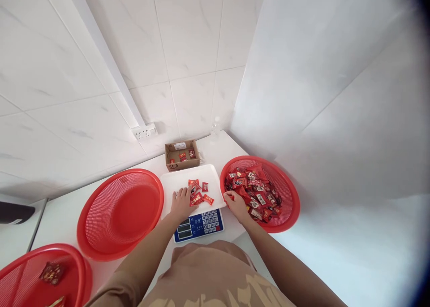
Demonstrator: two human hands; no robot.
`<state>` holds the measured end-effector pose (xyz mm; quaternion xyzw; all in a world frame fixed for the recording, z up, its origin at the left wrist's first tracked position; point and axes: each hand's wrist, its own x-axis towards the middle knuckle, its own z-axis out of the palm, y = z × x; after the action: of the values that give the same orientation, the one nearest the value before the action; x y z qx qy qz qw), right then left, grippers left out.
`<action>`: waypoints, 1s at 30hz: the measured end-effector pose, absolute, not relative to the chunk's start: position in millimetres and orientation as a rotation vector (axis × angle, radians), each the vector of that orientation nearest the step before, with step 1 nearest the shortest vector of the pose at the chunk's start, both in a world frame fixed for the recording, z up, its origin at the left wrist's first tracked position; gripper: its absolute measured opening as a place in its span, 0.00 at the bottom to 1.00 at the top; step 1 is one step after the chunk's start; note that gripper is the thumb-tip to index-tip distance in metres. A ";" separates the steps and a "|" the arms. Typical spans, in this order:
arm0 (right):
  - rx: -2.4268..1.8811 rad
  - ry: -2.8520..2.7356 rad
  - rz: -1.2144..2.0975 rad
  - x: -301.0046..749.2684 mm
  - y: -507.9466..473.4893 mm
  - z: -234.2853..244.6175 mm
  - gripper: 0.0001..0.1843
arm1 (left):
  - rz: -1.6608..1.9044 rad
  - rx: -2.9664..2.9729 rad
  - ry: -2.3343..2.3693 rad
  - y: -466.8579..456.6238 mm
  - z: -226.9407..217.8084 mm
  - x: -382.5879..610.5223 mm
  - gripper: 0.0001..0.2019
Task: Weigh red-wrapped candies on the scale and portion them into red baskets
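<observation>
My left hand [182, 202] rests at the left of a small pile of red wrapped candies [197, 197], fingers apart and fingertips touching the pile. The candies lie on the white tray [174, 180] of a digital scale, whose blue keypad panel [199, 226] faces me. My right hand [235, 204] is closed at the tray's right edge, over the near left rim of a red mesh basket [291, 199]. A bit of red shows at its fingertips; whether it is a candy or the rim I cannot tell. Many red packets [258, 195] fill that basket.
Behind the tray stands a cardboard box [182, 163] with several packets inside. A clear bottle [215, 128] is in the corner by the wall. To the left are a red basket [152, 181] and a nearer one [79, 257] holding a brown packet [52, 273]. A socket strip [144, 131] is on the wall.
</observation>
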<state>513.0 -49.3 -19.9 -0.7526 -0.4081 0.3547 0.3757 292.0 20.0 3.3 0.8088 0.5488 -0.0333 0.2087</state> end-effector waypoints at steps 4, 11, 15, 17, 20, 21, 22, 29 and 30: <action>-1.925 -1.041 0.914 512.6 -49.5 -20.2 0.17 | -0.102 2.231 1.565 26.4 8.6 288.1 0.30; -1.946 -1.046 0.898 512.6 -48.1 -20.5 0.16 | 0.010 2.087 1.578 25.1 10.0 273.2 0.16; -1.932 -1.059 0.887 513.0 -48.4 -22.6 0.16 | 0.155 1.896 1.637 25.3 5.1 266.7 0.11; -1.926 -1.058 0.895 513.4 -48.3 -24.0 0.16 | 0.218 1.784 1.676 24.8 4.7 263.2 0.11; -1.926 -1.059 0.894 513.9 -47.9 -25.4 0.16 | 0.302 1.647 1.698 21.3 11.1 252.6 0.06; -1.925 -1.063 0.890 514.0 -47.9 -25.6 0.16 | 0.331 1.616 1.699 19.8 15.4 246.8 0.06; -1.925 -1.066 0.886 514.1 -47.8 -25.6 0.16 | 0.363 1.589 1.703 18.3 20.7 239.5 0.07; -2.012 -1.129 0.871 510.8 -48.0 -17.3 0.13 | 0.498 1.389 1.947 14.2 57.5 167.0 0.15; -2.045 -1.192 0.846 508.3 -47.9 -14.9 0.13 | 0.490 1.366 1.981 12.8 59.2 158.2 0.16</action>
<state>508.3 -47.9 -14.9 -0.7738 -0.4510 0.3202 0.3088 158.2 12.8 59.2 0.5237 0.7598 0.1880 0.3362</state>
